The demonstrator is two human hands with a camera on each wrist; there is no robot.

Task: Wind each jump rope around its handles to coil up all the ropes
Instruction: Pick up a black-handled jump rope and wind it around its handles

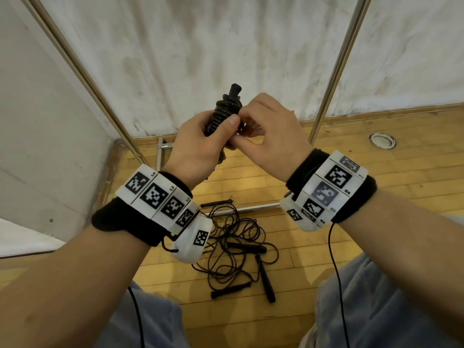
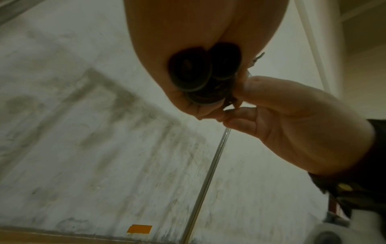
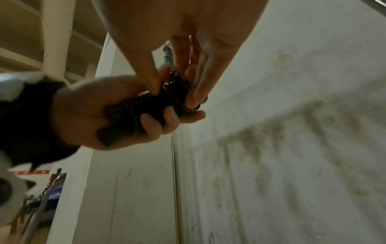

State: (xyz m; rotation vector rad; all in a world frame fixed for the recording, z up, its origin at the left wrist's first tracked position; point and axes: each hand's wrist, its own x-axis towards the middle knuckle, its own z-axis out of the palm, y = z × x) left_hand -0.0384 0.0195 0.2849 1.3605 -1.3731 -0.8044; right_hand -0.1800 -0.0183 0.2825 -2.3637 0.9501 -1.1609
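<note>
Gripping the coiled jump rope (image 1: 226,114) by its paired handles in the left hand (image 1: 200,146), right hand (image 1: 266,136) pinching the springy, slippery-looking loose end, likely to unwind unless tucked tight.

One coiled jump rope (image 1: 224,114) held up; four loose handles (image 1: 247,247) among tangled cord (image 1: 233,237); two hands (image 1: 198,144), two metal poles (image 1: 334,74)

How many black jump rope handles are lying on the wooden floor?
4 black handles: one by the metal rail, one mid-tangle, two nearest the person. The left wrist band may hide more.
</note>
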